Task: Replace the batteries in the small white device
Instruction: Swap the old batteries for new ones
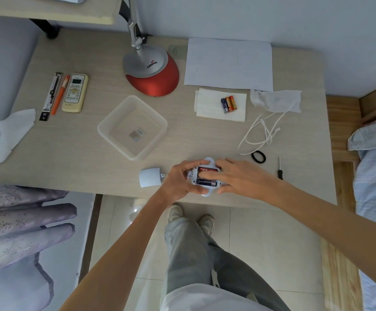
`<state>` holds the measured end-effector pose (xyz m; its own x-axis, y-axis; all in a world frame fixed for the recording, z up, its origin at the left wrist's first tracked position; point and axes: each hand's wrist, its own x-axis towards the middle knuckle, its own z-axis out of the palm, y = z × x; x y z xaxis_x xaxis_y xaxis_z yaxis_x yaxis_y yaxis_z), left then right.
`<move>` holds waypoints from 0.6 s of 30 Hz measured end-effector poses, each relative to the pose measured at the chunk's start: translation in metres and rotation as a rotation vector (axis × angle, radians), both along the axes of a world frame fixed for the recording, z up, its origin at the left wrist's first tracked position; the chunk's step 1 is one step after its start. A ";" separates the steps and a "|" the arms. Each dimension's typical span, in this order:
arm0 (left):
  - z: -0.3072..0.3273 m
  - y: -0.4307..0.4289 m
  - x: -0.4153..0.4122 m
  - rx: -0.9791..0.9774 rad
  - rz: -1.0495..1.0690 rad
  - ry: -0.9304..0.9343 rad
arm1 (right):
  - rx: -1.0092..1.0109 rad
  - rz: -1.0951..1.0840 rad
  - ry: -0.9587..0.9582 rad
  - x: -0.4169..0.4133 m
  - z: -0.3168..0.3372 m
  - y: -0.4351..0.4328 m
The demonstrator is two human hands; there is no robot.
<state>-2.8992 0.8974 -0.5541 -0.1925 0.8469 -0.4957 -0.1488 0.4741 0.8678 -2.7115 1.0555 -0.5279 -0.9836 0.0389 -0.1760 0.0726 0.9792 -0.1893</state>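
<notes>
The small white device (206,192) lies on its face near the front edge of the desk with its battery bay uncovered. A red battery (207,169) sits in the far slot and a dark battery (207,182) in the near slot. My left hand (181,178) grips the device's left side. My right hand (238,176) holds the right side, with a finger pressed into the middle slot. The white battery cover (150,177) rests on the desk just left of the device. Three loose batteries (229,104) lie on a white tissue (209,104) farther back.
A clear plastic tray (132,126) stands behind the device. A small screwdriver (280,169), a black hair band (258,157) and a white cable (261,135) lie to the right. A red-based lamp (152,72), paper sheet (228,63) and remote control (75,93) sit farther back.
</notes>
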 end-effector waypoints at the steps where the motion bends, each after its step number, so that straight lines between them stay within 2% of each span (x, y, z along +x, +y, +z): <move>1: 0.000 0.000 0.000 0.002 0.005 -0.003 | -0.009 -0.036 -0.022 0.003 -0.001 -0.002; 5: 0.001 -0.001 0.000 0.009 0.002 -0.011 | -0.147 -0.235 0.019 0.020 -0.004 -0.017; 9: 0.002 -0.002 0.001 0.006 0.017 -0.035 | -0.648 -0.640 0.170 0.024 -0.014 -0.035; 12: 0.003 -0.002 0.000 0.009 0.013 -0.050 | -0.906 -0.854 0.336 0.017 -0.024 -0.047; 15: 0.004 -0.003 0.000 0.004 0.011 -0.054 | -1.052 -1.015 0.415 0.012 -0.028 -0.059; 18: 0.004 -0.003 -0.001 0.005 0.010 -0.046 | -1.143 -1.062 0.424 0.011 -0.032 -0.066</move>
